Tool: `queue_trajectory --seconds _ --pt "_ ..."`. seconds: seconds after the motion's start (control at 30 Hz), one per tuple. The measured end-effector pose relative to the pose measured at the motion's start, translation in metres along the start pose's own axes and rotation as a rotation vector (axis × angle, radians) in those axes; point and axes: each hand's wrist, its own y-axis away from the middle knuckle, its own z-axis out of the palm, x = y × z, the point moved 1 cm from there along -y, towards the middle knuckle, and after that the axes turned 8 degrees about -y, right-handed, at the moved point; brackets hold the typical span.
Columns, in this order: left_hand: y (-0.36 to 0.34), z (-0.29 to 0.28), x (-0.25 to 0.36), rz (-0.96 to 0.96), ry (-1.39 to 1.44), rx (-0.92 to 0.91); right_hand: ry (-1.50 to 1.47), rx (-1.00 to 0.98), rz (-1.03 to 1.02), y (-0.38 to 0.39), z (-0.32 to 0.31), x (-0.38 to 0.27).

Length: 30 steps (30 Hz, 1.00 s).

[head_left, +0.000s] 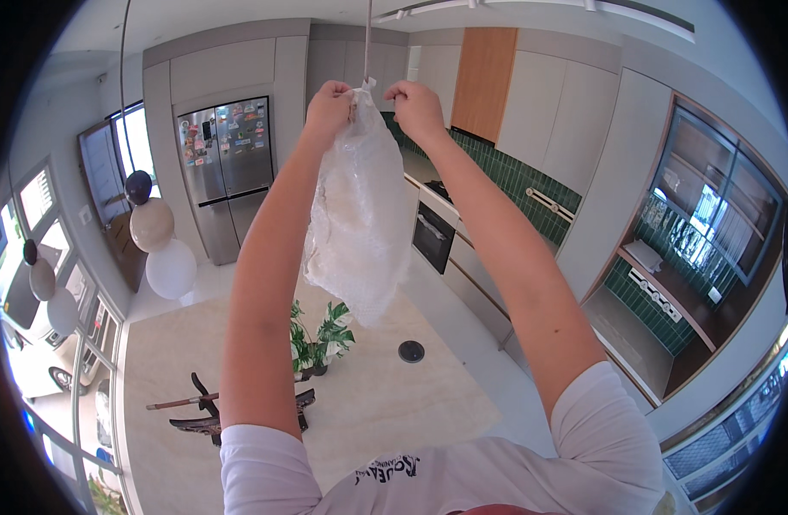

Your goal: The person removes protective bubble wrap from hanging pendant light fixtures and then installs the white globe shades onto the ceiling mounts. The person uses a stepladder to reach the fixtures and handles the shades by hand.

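- Nearest, below the plastic wrap (360, 223), is the person's white shirt (497, 472), with bare forearms rising on either side of the wrap.
- The left hand (328, 112) has its fingers bent in on the wrap's gathered neck, holding it from the left.
- The right hand (418, 110) is just right of that neck, fingers curled and narrow; whether anything is pinched there, I cannot tell.
- The wrap itself hangs between the forearms, crumpled and translucent, directly under a thin cord (368, 43).
- Below the wrap spreads a pale countertop (411, 399), bearing a leafy plant (332, 330), a dark stand (209, 424) left of the plant and a dark disc (411, 351).
- Left of the wrap hangs a pendant of stacked globes (154, 225).
- Beyond the wrap: an oven (433, 236) to its right, a steel refrigerator (229, 184) to its left.
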Motion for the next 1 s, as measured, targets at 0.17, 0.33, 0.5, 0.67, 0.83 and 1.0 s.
queue_trajectory --seconds 0.17,0.33,0.5,0.67,0.83,1.0 --pt "0.005 -0.003 0.006 0.006 0.014 -0.073 0.133 -0.060 -0.012 0.006 0.014 -0.006" --pt "0.000 -0.003 0.009 0.075 -0.294 0.028 0.086 -0.162 0.046 -0.001 0.015 -0.007" --pt "-0.008 -0.009 0.003 0.003 -0.565 0.217 0.023 -0.261 0.012 -0.007 0.015 -0.003" --pt "0.004 0.006 0.017 0.053 -0.581 0.258 -0.057 -0.289 0.162 -0.007 0.010 0.007" --pt "0.033 0.002 0.031 0.186 -0.738 0.212 -0.139 -0.260 0.237 -0.005 0.012 0.014" --pt "0.044 -0.022 0.004 0.134 -1.003 0.275 -0.094 -0.260 0.147 -0.009 0.014 0.019"
